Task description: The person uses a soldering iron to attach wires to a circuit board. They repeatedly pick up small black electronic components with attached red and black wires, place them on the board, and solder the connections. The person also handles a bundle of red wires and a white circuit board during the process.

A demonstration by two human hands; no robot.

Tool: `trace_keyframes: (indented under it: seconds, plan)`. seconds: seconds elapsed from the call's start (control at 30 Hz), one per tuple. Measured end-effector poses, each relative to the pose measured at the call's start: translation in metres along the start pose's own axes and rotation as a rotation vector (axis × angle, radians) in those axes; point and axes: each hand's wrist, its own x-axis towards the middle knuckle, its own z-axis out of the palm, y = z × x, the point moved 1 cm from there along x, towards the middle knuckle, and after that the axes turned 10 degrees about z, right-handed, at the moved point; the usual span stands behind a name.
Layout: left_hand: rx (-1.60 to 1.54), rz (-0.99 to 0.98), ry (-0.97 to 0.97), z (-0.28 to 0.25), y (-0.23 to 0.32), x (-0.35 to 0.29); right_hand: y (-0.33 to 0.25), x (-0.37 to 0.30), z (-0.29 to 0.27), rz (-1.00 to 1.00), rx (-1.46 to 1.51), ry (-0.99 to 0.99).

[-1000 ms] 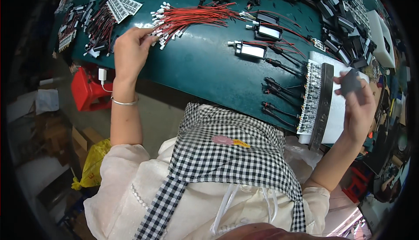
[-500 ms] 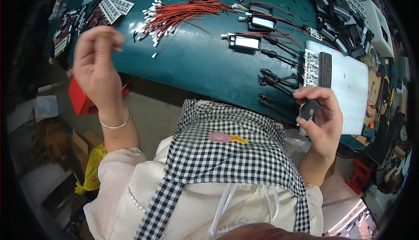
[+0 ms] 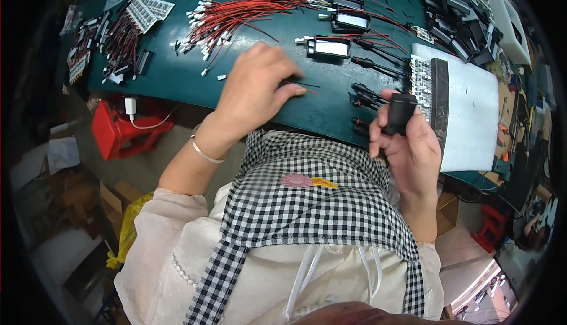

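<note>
Over the table's near edge, my left hand (image 3: 255, 83) pinches a thin red-and-black wire lead (image 3: 306, 89). The bare ends stick out past the thumb, and a white plug (image 3: 222, 77) shows on the other side of the hand. Farther right, my right hand (image 3: 410, 142) is closed round a small black plastic housing (image 3: 400, 113), held up off the table. Just beyond it lie black cables with connectors (image 3: 369, 96). Beside my right hand is a white foam sheet (image 3: 469, 118) bearing a dark bar (image 3: 439, 92) and a strip of small circuit boards (image 3: 420, 83).
A pile of red wires with white plugs (image 3: 254, 12) lies at the table's middle. Several black housings with white faces (image 3: 328, 47) sit right of it; more black housings (image 3: 455, 24) are heaped at the far right. A red stool (image 3: 121, 136) stands below the left edge.
My left hand has come from the far left to the middle and now holds a wire lead. My right hand has shifted slightly left and turned the black housing upright.
</note>
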Motion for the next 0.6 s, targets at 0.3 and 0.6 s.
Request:
trace_keyframes:
  seconds: [0.3, 0.6]
  plan:
    - [-0.128, -0.017, -0.028, 0.009, 0.015, 0.009, 0.007, 0.003, -0.012, -0.03, -0.026, -0.002]
    - [-0.561, 0.042, 0.012, -0.005, 0.063, 0.048, -0.004, -0.007, -0.016, -0.131, -0.229, 0.137]
